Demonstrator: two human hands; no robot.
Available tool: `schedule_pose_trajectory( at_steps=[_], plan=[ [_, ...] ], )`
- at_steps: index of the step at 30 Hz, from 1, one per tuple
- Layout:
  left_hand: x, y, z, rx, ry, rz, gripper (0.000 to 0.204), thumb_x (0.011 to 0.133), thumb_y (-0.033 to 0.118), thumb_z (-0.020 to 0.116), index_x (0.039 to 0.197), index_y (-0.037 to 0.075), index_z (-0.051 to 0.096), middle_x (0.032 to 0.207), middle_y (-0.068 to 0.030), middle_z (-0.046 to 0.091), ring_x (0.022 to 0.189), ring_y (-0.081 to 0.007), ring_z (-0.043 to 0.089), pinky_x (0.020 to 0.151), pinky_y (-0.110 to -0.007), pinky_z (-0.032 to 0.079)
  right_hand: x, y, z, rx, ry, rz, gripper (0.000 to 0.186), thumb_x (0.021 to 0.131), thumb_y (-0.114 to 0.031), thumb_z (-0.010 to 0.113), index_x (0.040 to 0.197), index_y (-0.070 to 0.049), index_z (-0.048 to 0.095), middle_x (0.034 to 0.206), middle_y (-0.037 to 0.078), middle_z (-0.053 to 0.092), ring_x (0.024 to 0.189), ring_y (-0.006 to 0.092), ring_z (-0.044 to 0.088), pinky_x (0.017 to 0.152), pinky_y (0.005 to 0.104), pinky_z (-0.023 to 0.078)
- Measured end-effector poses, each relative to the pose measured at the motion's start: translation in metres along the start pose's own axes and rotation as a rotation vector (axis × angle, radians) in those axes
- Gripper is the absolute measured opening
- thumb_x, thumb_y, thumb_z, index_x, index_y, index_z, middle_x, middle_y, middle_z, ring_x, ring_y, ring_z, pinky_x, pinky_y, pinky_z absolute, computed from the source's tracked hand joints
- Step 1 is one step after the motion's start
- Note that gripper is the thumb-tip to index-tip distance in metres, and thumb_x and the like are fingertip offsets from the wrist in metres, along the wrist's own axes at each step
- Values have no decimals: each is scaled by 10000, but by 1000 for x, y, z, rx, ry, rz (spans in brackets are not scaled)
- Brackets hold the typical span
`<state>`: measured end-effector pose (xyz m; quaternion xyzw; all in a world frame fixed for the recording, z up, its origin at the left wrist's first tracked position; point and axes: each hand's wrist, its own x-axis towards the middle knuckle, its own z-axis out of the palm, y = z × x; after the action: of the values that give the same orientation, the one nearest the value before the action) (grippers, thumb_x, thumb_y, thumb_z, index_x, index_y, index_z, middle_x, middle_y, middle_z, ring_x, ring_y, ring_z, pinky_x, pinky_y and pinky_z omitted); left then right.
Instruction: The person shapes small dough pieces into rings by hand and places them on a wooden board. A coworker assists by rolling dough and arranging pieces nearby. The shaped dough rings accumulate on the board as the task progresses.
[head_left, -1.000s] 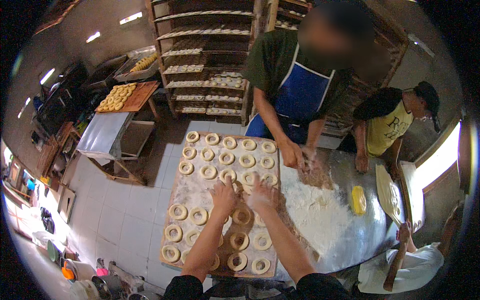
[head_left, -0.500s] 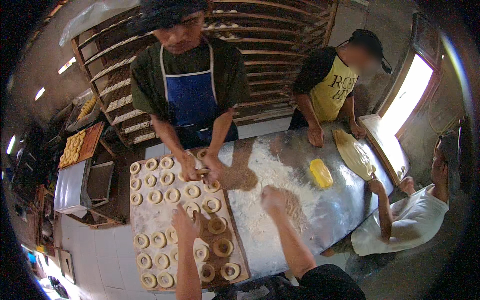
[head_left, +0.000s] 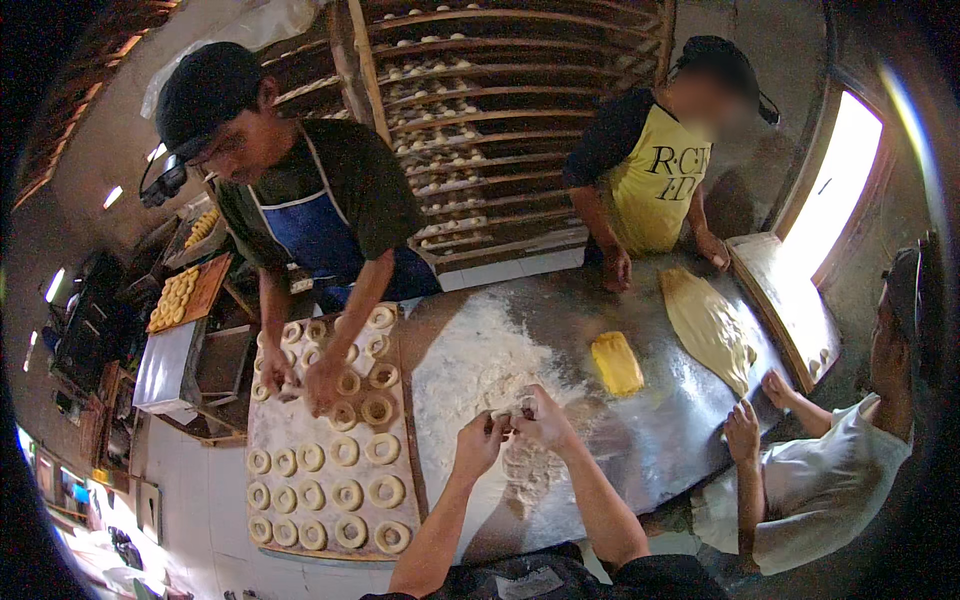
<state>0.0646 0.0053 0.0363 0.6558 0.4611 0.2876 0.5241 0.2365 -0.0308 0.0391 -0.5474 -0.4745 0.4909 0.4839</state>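
Note:
Over the floured part of the metal table, my left hand and my right hand meet, fingers bent. A small pale piece of dough is pinched between them, mostly covered by my fingers. Loose white flour is spread beneath and beyond. To the left lies a wooden board with rows of dough rings. A co-worker in a blue apron has both hands down at the board's left and middle, among the rings.
A yellow block sits right of the flour on the metal table. Beyond it, a stretched dough sheet lies between a person in a yellow shirt and one in white. Racks of dough pieces stand behind.
My left hand has left the dough rings and come right to join my right hand at a piece of dough. The aproned co-worker has shifted left, hands lowered to the board.

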Motion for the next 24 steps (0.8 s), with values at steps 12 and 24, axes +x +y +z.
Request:
schedule_pose_trajectory(
  at_steps=[12,24],
  plan=[
    [-38,67,-1,-38,4,45,224,846,161,741,1017,18,729,855,-138,719,776,-217,696,704,-314,533,-30,-5,-16,-109,20,-36,657,804,-76,757,1353,-86,397,900,106,639,878,230,630,767,383,517],
    [-42,29,1,353,353,554,520,787,-111,511,1285,15,432,969,-157,554,797,-323,588,759,-391,482,-23,-5,20,820,-263,-48,478,860,-142,585,1314,-66,454,1181,168,598,1044,276,610,892,415,517]
  ],
)
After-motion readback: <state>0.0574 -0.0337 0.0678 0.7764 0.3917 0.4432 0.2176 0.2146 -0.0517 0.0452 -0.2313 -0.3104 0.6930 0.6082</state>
